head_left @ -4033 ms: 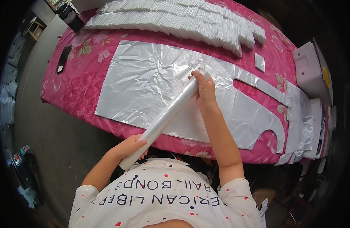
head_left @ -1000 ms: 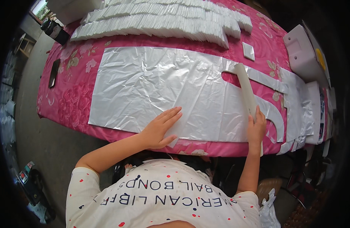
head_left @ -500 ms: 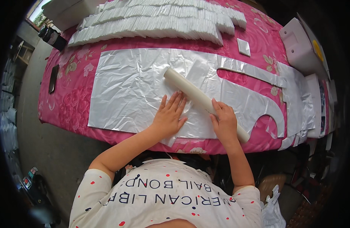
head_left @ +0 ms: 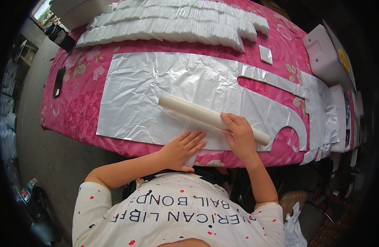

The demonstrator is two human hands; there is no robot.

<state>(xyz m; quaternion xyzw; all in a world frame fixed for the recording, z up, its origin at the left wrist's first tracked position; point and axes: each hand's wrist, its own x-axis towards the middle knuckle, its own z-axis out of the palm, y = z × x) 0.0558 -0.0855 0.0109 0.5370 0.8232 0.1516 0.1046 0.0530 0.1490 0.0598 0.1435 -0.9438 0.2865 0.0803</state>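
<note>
My left hand [head_left: 182,149] lay flat, fingers spread, pinning the near edge of the plastic sheet [head_left: 173,88], probably to keep it from sliding. My right hand [head_left: 240,134] pressed open-palmed on the roll [head_left: 197,114], which lay slantwise just beyond my left fingers. Further off lay stacked folded pieces [head_left: 177,24]; nothing blocked either hand.

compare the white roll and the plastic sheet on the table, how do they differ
The white roll is a tight opaque tube lying diagonally; the plastic sheet is spread flat, wrinkled and shiny. The roll is narrow, the sheet covers much of the pink table. Both are whitish.
</note>
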